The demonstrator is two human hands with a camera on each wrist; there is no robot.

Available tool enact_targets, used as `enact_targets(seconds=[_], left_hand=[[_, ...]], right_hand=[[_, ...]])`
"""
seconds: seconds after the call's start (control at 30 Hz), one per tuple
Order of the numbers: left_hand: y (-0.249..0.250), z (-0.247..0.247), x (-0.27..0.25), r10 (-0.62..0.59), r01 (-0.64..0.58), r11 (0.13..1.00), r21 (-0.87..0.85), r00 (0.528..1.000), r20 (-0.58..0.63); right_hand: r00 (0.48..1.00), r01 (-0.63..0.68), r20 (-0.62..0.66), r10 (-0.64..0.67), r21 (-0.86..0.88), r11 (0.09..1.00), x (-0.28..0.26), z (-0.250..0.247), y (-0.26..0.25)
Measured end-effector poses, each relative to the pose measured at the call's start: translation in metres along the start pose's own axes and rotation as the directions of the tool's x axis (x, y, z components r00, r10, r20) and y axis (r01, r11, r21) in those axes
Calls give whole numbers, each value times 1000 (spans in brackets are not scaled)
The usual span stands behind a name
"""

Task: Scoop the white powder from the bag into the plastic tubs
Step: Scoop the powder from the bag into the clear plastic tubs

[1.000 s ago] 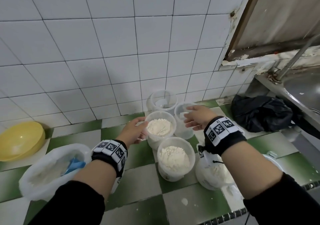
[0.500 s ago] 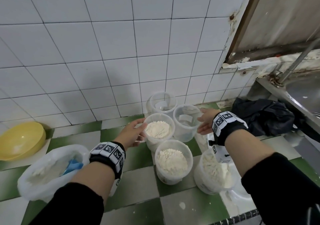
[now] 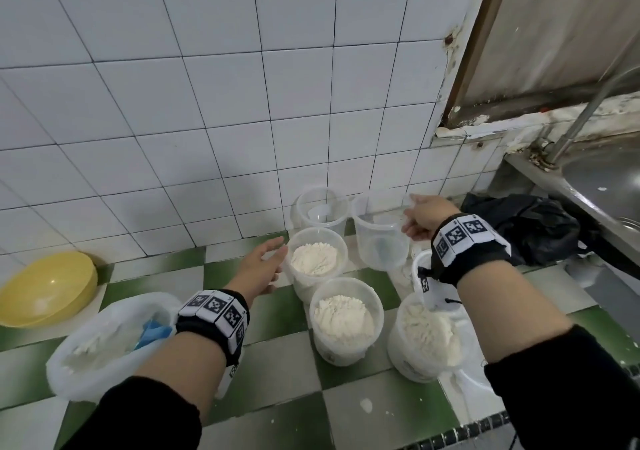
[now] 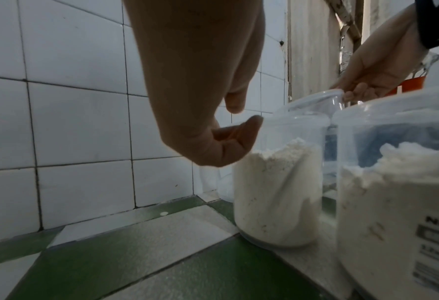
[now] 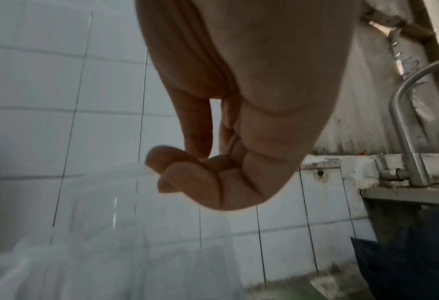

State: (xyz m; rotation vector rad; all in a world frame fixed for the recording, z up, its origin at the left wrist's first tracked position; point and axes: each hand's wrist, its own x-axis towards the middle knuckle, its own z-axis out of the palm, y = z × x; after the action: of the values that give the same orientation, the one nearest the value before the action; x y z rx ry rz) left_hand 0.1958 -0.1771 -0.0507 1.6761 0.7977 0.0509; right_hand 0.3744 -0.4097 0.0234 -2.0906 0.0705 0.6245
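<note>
My right hand [image 3: 414, 215] pinches the right rim of an empty clear tub [image 3: 379, 241], which stands tilted beside the wall; in the right wrist view the curled fingers [image 5: 187, 174] close on the clear rim. My left hand [image 3: 278, 254] hovers with relaxed fingers at the left rim of a powder-filled tub [image 3: 317, 259] and holds nothing; its thumb [image 4: 249, 125] is next to that tub [image 4: 277, 182]. Two more filled tubs [image 3: 344, 321] [image 3: 427, 340] stand nearer. The white powder bag [image 3: 93, 349] with a blue scoop [image 3: 152, 332] sits at the left.
Another empty tub [image 3: 322, 207] stands against the tiled wall. A yellow bowl [image 3: 45, 287] lies far left. A black bag [image 3: 530, 228] and a steel sink [image 3: 606, 186] with a tap are on the right. Powder specks dot the green-and-white counter [image 3: 277, 363].
My right hand moved from above the empty tub to its right rim, took hold and raised it slightly. My left hand's fingers loosened at the filled tub's rim.
</note>
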Motion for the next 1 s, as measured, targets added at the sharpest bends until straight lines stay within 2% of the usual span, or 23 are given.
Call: enact_targets(seconds=[0.13, 0.23, 0.33, 0.47, 0.6, 0.73, 0.9, 1.0], left_hand=[[14, -12, -15, 112, -115, 993, -29, 991, -79], [26, -29, -32, 219, -230, 965, -129, 971, -93], [33, -52, -52, 312, -327, 909, -260, 945, -98], [33, -92, -86, 369, -373, 864, -337, 926, -78], [13, -140, -121, 337, -342, 844, -414, 937, -87], [-29, -189, -154, 320, -322, 883, -342, 945, -63], [-91, -235, -184, 200, -190, 942, -278, 980, 6], [-125, -250, -193, 107, -95, 962, -255, 994, 34]], right_hand=[[986, 163, -52, -161, 50, 985, -33, -12, -27], [959, 283, -39, -281, 83, 955, -70, -6, -50], [934, 346, 50, -353, 115, 931, -103, 20, -64], [892, 353, 246, -379, 145, 924, -144, 74, -68], [818, 344, 428, -385, 173, 923, -177, 132, -63], [727, 375, 565, -390, 148, 915, -204, 180, -50], [599, 445, 725, -341, 53, 894, -224, 237, -13], [567, 515, 757, -325, -19, 857, -225, 268, 12]])
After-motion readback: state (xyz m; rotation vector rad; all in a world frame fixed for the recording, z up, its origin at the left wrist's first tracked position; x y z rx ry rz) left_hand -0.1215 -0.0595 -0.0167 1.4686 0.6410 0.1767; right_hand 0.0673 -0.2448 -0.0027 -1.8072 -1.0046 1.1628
